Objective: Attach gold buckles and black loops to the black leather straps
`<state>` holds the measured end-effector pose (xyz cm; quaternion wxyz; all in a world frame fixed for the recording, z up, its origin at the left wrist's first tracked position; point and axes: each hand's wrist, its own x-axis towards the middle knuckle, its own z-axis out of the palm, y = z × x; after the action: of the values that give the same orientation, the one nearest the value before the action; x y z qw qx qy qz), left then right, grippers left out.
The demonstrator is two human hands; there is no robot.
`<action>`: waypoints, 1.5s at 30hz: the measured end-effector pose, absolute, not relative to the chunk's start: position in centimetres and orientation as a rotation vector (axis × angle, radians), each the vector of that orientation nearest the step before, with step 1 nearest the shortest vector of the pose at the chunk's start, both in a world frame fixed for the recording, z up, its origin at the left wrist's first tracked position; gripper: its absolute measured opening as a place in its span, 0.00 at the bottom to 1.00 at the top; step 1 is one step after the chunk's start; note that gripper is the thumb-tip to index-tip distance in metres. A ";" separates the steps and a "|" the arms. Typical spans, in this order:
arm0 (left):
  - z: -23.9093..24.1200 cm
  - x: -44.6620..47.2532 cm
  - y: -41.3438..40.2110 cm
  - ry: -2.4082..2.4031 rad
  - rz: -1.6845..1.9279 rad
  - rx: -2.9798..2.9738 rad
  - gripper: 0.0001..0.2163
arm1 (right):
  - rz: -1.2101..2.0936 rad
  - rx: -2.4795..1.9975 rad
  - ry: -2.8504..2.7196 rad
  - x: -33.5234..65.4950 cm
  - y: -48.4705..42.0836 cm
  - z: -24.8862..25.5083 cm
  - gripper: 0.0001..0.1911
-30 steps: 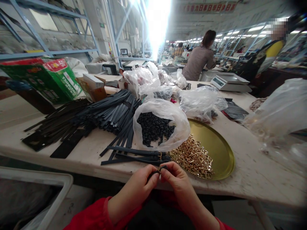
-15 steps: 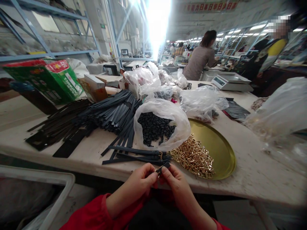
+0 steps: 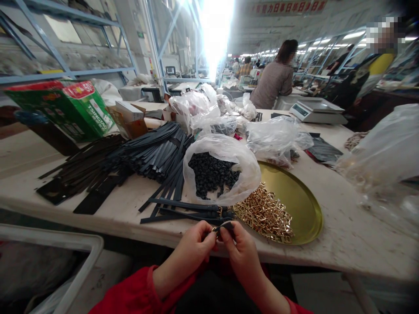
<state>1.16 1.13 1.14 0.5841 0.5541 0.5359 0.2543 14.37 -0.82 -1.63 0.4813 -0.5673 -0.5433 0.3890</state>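
Note:
Close to the table's front edge, my left hand (image 3: pixel 198 242) pinches a small gold buckle (image 3: pixel 214 230). My right hand (image 3: pixel 240 244) is closed on a short dark strap (image 3: pixel 225 226) that meets the buckle. Fingers hide most of the join between the two. Just beyond my hands lie several dark straps with gold buckles (image 3: pixel 220 211). To their right, a round gold tray (image 3: pixel 304 205) carries a heap of loose gold buckles (image 3: pixel 266 213). Small black loops (image 3: pixel 211 174) fill an open clear plastic bag (image 3: pixel 250 163) behind the straps.
A fanned bundle of dark straps (image 3: pixel 153 150) spreads at left, beside a green box (image 3: pixel 78 113). More plastic bags (image 3: pixel 278 135) and a scale (image 3: pixel 316 111) stand farther back. A white crate (image 3: pixel 94 244) is at lower left. Co-workers are beyond the table, one in a grey-brown top (image 3: pixel 271 85).
My fingers have shifted slightly around the buckle, and the strap end now curves more in my right hand. The nearest co-worker's arm has lowered.

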 end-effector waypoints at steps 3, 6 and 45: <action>1.0 0.9 0.8 1.294 0.605 1.383 0.07 | 1.070 -1.358 -1.341 14.8 -0.8 -1.7 0.07; 1.7 0.3 0.6 1.261 0.555 1.481 0.08 | 1.247 -1.298 -1.270 15.0 -0.3 -1.6 0.10; 0.8 -1.0 6.8 1.300 0.700 1.308 0.11 | 0.531 -1.704 -2.177 17.5 16.4 -1.9 0.06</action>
<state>-1.04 6.83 0.79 0.5518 0.5530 0.5497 0.2958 17.47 16.41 -1.89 0.1626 -0.5973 -0.7631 0.1860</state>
